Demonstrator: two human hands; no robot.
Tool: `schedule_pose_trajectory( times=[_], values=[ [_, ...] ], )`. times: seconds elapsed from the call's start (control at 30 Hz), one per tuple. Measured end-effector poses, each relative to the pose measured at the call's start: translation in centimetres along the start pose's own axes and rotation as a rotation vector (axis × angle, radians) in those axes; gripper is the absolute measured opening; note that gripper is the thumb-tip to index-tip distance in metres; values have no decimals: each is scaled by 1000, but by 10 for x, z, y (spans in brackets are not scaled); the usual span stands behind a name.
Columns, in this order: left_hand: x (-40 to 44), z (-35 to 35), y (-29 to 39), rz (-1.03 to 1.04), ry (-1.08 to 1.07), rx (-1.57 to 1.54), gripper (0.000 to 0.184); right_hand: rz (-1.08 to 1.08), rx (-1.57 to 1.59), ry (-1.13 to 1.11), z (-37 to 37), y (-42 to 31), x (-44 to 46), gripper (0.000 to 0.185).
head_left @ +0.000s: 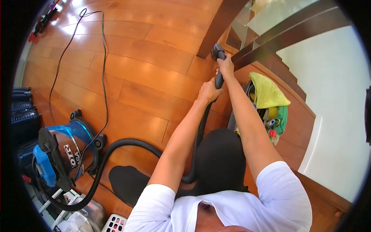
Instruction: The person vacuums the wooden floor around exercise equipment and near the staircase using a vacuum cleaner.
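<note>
Both my hands grip the black wand of a vacuum cleaner (219, 80). My left hand (209, 91) is wrapped round its lower part, nearer to my body. Farther up, close to the dark brush head (217, 51), my right hand (226, 65) is closed on the same wand. The brush head is at the floor between a dark wooden post and the stair railing. From the wand a black ribbed hose (133, 142) curves past my knees to the blue and brown vacuum body (71, 149) at the left.
A caddy of cleaning things with a yellow cloth (268, 91) stands right of my forearm. The wooden post (220, 29) and railing (286, 29) flank the brush head. A power cord (104, 58) loops over the floor (150, 81). Dark suitcases (24, 112) and a white basket (114, 223) are left.
</note>
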State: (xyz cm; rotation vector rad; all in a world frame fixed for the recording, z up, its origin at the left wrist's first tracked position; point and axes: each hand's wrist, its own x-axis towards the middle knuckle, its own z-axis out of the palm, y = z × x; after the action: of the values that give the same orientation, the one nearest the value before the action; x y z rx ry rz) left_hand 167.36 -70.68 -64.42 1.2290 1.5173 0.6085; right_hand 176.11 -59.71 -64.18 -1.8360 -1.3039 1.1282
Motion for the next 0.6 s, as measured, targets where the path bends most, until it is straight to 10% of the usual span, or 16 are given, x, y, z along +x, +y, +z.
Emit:
schedule_pose_trajectory(
  times=[0.23, 0.6],
  values=[
    [0, -1, -13, 241, 9, 280, 37, 133, 97, 161, -6, 20, -12, 50],
    [7, 13, 9, 25, 2, 258, 49, 63, 46, 104, -19, 20, 0, 45]
  ],
)
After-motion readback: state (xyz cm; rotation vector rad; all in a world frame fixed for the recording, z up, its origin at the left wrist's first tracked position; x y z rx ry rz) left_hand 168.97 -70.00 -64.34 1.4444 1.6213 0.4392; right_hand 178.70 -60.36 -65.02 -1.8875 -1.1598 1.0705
